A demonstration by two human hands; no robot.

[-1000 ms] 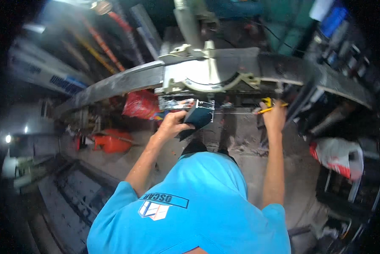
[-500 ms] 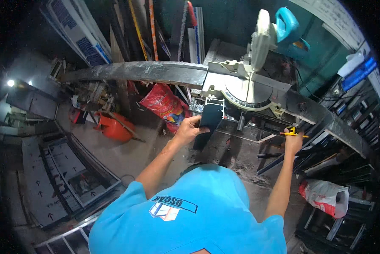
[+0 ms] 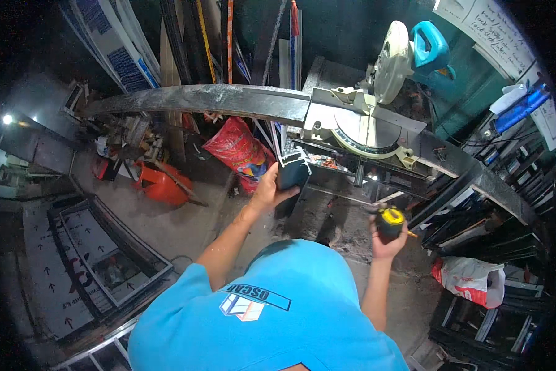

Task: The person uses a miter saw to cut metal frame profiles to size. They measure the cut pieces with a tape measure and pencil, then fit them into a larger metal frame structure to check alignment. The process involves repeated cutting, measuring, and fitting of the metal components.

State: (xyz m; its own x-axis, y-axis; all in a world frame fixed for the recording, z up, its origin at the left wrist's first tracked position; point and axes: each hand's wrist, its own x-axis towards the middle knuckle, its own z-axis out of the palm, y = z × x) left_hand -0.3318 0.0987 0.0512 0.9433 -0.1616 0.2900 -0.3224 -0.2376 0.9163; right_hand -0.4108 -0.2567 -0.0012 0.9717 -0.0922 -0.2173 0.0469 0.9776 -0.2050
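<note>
left hand (image 3: 267, 194) grasps dark metal bar (image 3: 291, 177), open end up, just short of the bench (image 3: 228, 102), left of the saw (image 3: 393, 65). right hand (image 3: 386, 248) now sits closer to the body than a moment ago, fingers wrapped round tape measure (image 3: 390, 222), apparent pencil (image 3: 413, 234) poking out. reads as: tape measure nearer to use, neither hand free.

A dark green wall (image 3: 473, 99) with white sheets (image 3: 489, 34) backs the long grey table (image 3: 197, 98); grey floor (image 3: 206, 219); bright lamp (image 3: 7, 119) at far left.
</note>
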